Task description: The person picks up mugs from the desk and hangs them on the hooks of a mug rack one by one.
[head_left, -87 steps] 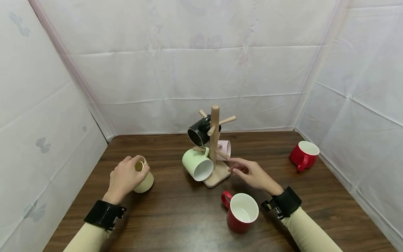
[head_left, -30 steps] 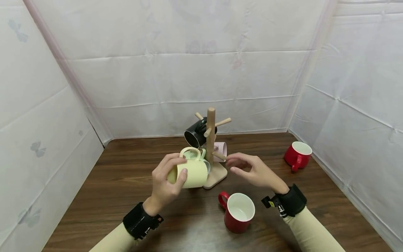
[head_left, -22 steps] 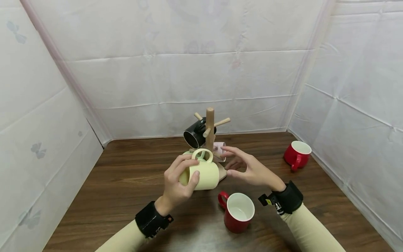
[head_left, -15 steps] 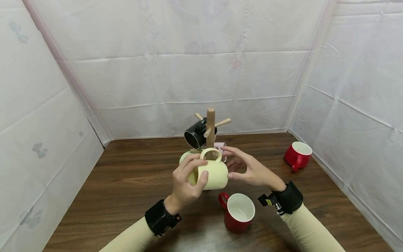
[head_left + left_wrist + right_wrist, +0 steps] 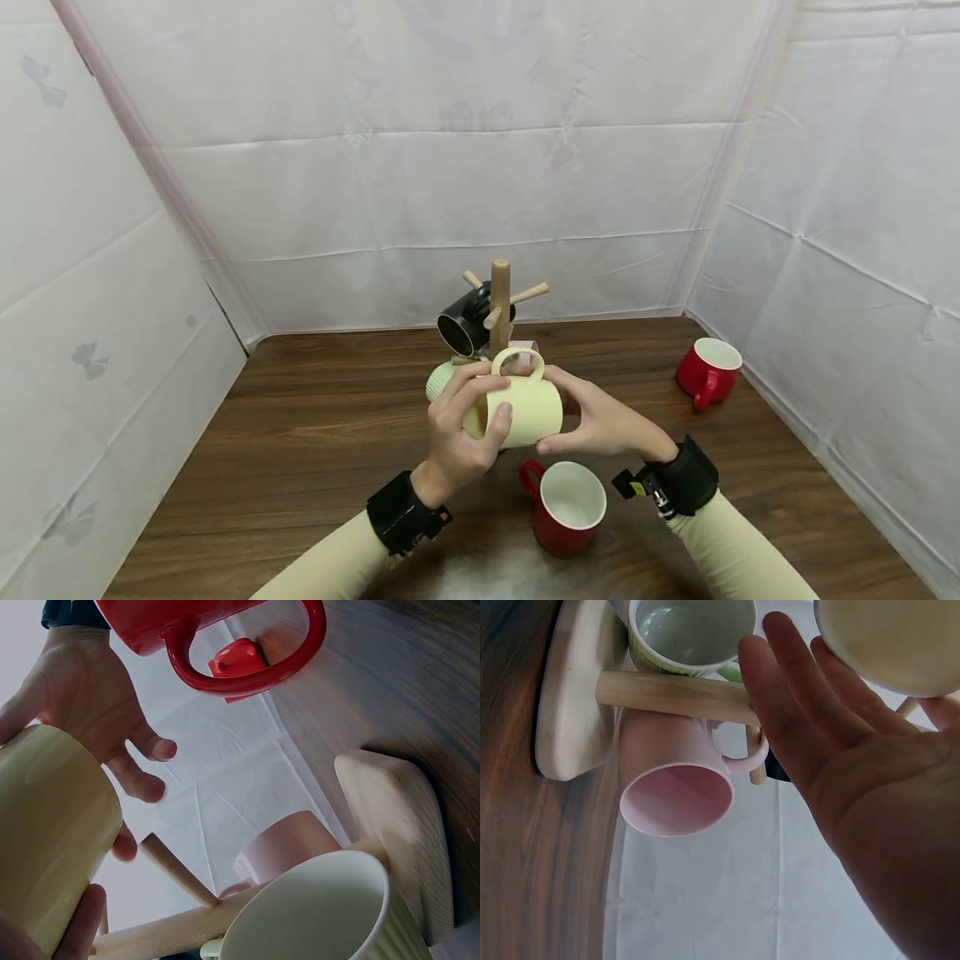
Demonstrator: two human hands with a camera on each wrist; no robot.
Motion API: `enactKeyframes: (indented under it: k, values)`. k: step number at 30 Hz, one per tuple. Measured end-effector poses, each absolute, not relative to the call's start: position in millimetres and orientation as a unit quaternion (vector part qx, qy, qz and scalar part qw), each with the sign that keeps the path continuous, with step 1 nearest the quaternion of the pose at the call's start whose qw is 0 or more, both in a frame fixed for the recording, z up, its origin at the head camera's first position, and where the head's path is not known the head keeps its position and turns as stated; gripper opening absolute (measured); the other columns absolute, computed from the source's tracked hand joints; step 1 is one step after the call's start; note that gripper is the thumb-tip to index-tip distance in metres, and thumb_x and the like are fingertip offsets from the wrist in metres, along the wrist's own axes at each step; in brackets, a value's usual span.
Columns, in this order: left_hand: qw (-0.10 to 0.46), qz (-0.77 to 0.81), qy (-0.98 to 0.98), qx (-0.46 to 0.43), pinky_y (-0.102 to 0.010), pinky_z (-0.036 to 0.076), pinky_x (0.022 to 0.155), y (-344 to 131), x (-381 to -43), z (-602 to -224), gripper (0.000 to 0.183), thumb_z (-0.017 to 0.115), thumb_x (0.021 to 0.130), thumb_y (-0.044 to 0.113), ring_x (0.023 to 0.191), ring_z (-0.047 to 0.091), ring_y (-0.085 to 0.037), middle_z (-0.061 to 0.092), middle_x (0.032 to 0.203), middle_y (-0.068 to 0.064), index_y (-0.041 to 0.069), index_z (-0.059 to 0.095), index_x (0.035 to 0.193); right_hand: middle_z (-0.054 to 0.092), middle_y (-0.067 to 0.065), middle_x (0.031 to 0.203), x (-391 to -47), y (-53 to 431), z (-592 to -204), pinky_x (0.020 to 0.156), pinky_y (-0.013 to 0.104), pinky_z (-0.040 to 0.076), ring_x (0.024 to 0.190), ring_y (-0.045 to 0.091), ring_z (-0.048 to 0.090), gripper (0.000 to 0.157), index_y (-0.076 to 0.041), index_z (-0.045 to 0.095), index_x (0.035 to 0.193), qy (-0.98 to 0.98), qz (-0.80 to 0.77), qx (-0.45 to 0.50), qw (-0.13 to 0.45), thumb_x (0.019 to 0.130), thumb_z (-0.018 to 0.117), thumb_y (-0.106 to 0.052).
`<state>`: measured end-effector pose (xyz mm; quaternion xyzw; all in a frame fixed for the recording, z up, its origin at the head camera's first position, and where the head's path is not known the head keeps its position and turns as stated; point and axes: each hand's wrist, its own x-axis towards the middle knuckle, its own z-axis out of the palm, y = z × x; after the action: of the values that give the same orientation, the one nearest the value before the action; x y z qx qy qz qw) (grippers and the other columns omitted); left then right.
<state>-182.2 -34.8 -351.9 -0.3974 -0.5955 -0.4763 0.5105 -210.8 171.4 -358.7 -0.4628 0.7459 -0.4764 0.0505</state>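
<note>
My left hand grips a pale yellow mug at its rim end, thumb in front and fingers over the top. The mug lies sideways in the air, handle up, its base toward my right hand. The right hand's fingers are spread behind and beside that base, with the thumb at its lower edge. Behind the mug stands a wooden mug tree. On it hang a black mug, a pale green ribbed mug partly hidden in the head view, and a pink mug.
A red mug with a white inside stands upright just in front of the hands, handle to the left. Another red mug stands at the far right of the wooden table. White sheeting walls the table's back and sides.
My left hand has picked the yellow mug up from the table's left, turned it sideways and carried it right, before the tree. My right hand has moved slightly and now meets the mug's base.
</note>
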Motion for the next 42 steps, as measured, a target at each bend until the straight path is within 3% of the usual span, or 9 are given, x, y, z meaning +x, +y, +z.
enactKeyframes:
  k: [6, 14, 19, 27, 36, 42]
  values:
    - [0.473, -0.482, -0.614, -0.409, -0.041, 0.052, 0.066, -36.8, -184.5, -352.5, 0.021, 0.06, 0.072, 0.004, 0.084, 0.058, -0.028, 0.06, 0.095, -0.016, 0.0, 0.063, 0.092, 0.053, 0.0, 0.12, -225.5, 178.2, -381.3, 0.075, 0.037, 0.053, 0.094, 0.018, 0.058, 0.077, -0.022, 0.039, 0.137, 0.759, -0.472, -0.448, 0.01, 0.072, 0.079, -0.022]
    - [0.399, -0.48, -0.657, -0.423, -0.042, 0.049, 0.078, -46.0, -180.8, -356.5, 0.034, 0.066, 0.075, 0.01, 0.097, 0.055, -0.028, 0.057, 0.107, -0.015, 0.0, 0.059, 0.106, 0.058, -0.004, 0.113, -224.2, 185.9, -383.7, 0.076, 0.035, 0.052, 0.093, 0.015, 0.058, 0.075, -0.024, 0.044, 0.133, 0.785, -0.451, -0.424, -0.035, 0.068, 0.082, -0.028]
    - [0.308, -0.523, -0.683, -0.406, -0.042, 0.054, 0.071, -52.5, -177.8, -357.4, 0.048, 0.068, 0.076, 0.01, 0.104, 0.052, -0.03, 0.052, 0.116, -0.018, -0.001, 0.051, 0.119, 0.059, -0.005, 0.112, -226.4, 195.4, -384.1, 0.077, 0.035, 0.052, 0.094, 0.014, 0.058, 0.076, -0.025, 0.045, 0.133, 0.798, -0.439, -0.408, -0.051, 0.067, 0.082, -0.031]
    - [0.183, -0.579, -0.712, -0.353, -0.04, 0.056, 0.061, -58.4, -179.2, -360.9, 0.055, 0.072, 0.078, 0.01, 0.094, 0.06, -0.027, 0.052, 0.121, -0.014, 0.003, 0.048, 0.127, 0.059, -0.007, 0.114, -226.6, 201.0, -379.9, 0.077, 0.035, 0.052, 0.095, 0.013, 0.058, 0.075, -0.027, 0.045, 0.132, 0.814, -0.429, -0.389, -0.054, 0.067, 0.082, -0.033]
    - [0.18, -0.582, -0.719, -0.334, -0.036, 0.055, 0.058, -61.5, -176.9, -372.2, 0.051, 0.074, 0.076, 0.009, 0.088, 0.062, -0.023, 0.057, 0.114, -0.014, 0.003, 0.053, 0.122, 0.06, -0.003, 0.112, -207.1, 192.2, -365.3, 0.079, 0.04, 0.051, 0.097, 0.014, 0.057, 0.074, -0.012, 0.044, 0.133, 0.81, -0.427, -0.399, -0.044, 0.07, 0.081, -0.024]
    - [0.191, -0.587, -0.718, -0.322, -0.036, 0.055, 0.058, -59.2, -175.2, -376.3, 0.05, 0.074, 0.076, 0.01, 0.085, 0.063, -0.025, 0.057, 0.113, -0.015, 0.002, 0.054, 0.121, 0.061, 0.001, 0.111, -209.1, 193.9, -368.1, 0.077, 0.041, 0.053, 0.095, 0.018, 0.059, 0.075, -0.01, 0.041, 0.135, 0.795, -0.458, -0.398, -0.012, 0.071, 0.08, -0.017]
